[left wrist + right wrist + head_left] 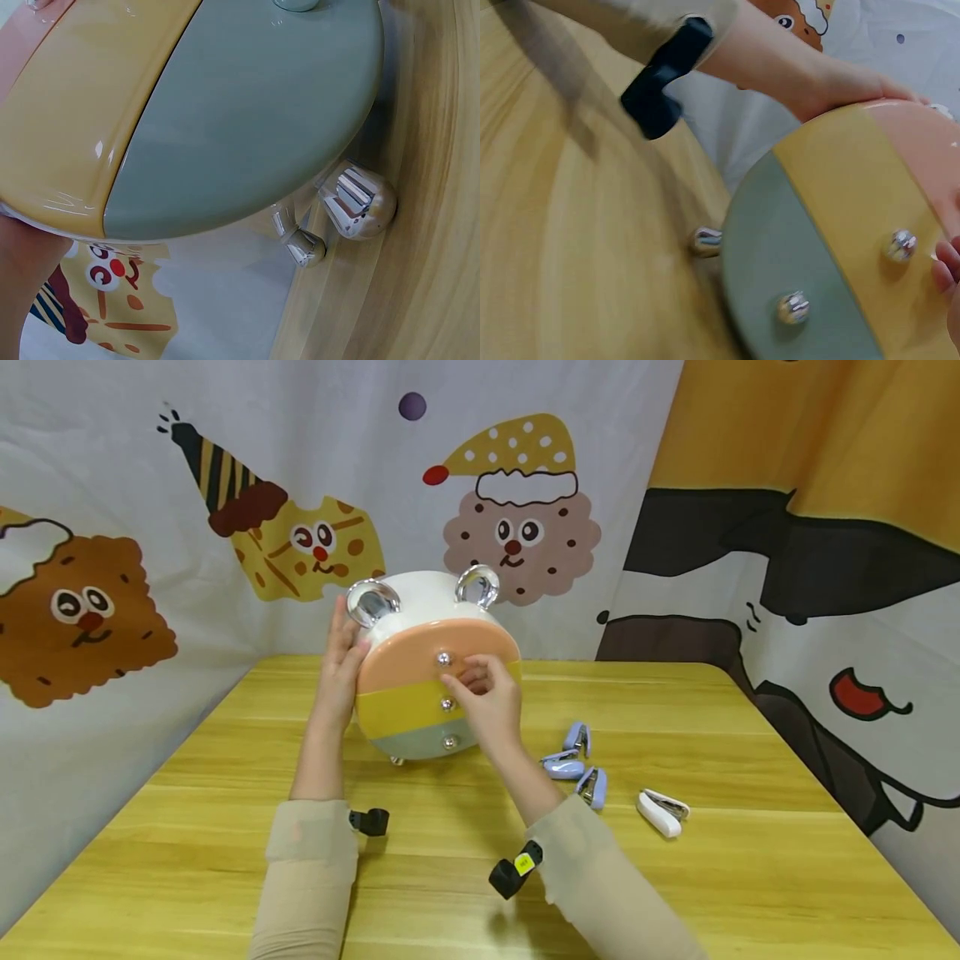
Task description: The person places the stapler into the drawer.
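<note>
A small rounded drawer cabinet [420,693] with a white body, two silver ear-like rings and silver feet [358,201] stands in front of me, slightly tilted in the head view. Its front has three bands, orange, yellow and grey-green [240,112], each with a silver knob. My left hand [339,672] lies along the cabinet's left side, fingers mostly straight, steadying it. My right hand [491,697] hovers at the front near the top knob [444,658] and middle knob [901,245], fingers loosely bent, with nothing visible between them. All three drawers appear closed.
Right of the cabinet, three lavender mini staplers [564,767] lie grouped on the wooden table [750,877]. A white mini stapler [662,814] lies farther right. Behind the table hangs a cartoon-printed curtain [420,485].
</note>
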The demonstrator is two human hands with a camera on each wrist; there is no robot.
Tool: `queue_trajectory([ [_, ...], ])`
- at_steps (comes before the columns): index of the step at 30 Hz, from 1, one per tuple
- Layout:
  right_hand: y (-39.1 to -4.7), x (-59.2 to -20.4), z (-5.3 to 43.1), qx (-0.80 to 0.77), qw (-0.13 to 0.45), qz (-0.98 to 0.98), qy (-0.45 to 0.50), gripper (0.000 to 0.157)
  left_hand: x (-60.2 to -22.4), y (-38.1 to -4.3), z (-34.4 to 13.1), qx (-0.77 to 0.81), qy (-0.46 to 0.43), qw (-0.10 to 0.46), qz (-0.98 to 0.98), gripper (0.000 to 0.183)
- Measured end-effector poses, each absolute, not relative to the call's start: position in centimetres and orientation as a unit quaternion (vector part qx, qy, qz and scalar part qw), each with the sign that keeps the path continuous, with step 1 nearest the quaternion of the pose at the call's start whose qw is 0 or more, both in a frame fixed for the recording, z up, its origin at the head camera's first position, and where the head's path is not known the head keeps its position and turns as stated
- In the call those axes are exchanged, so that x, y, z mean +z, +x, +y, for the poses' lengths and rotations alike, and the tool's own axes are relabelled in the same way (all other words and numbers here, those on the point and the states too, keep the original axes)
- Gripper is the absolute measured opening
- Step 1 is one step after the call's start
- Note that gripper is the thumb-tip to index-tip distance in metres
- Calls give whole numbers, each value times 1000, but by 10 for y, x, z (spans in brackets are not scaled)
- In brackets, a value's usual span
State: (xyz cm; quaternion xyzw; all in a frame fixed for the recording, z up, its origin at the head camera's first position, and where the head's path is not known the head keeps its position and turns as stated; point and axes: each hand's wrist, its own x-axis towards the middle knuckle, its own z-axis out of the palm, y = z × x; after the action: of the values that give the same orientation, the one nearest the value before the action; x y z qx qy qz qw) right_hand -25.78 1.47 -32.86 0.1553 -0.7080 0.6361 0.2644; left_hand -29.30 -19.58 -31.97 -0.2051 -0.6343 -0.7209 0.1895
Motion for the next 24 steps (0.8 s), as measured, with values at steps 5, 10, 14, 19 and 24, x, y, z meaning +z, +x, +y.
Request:
queue_trajectory([
  [5,-255,-347,20,625,274,-718,139,32,-320,-294,-195,-720,-210,193,-633,68],
  [10,-251,-361,18,619,256,-732,127,33,-320,-294,-195,-717,-207,195,-637,68],
  [14,-250,-367,13,630,241,-728,125,32,-320,-294,-196,-717,-207,191,-637,68],
  [19,-250,-373,8,637,230,-725,126,30,-321,-294,-196,-718,-207,190,-637,68],
  [24,-251,-377,4,646,227,-720,117,28,-320,-293,-196,-717,-203,191,-639,68],
])
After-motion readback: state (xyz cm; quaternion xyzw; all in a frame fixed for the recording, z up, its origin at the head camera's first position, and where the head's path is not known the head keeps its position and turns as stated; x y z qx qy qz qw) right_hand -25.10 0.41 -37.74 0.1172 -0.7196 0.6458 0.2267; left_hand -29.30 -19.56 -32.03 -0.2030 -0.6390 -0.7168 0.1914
